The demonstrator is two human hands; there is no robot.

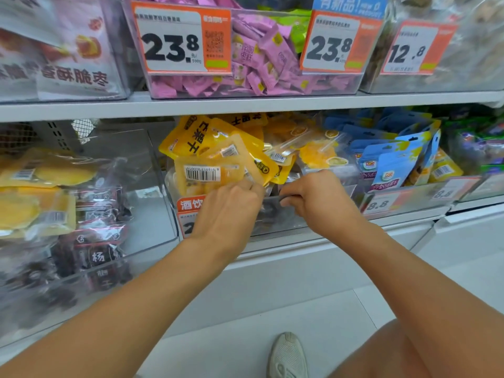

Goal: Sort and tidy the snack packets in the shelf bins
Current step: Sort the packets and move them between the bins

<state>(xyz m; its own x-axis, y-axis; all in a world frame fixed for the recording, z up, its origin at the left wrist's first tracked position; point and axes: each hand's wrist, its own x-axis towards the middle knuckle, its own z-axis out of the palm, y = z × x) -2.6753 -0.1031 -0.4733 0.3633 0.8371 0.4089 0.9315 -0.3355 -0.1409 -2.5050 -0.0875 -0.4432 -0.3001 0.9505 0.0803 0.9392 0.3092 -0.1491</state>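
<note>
Yellow packet (210, 170) — left hand (229, 211) pinching, right hand (319, 197) gripping bin (286, 216)

A white shelving unit (245, 105) fills the view, its upper shelf board running across from the left edge to the right edge. Below the lower shelf sits a plain white base panel (300, 271). The floor (245, 345) is pale tile under bright, even light
</note>
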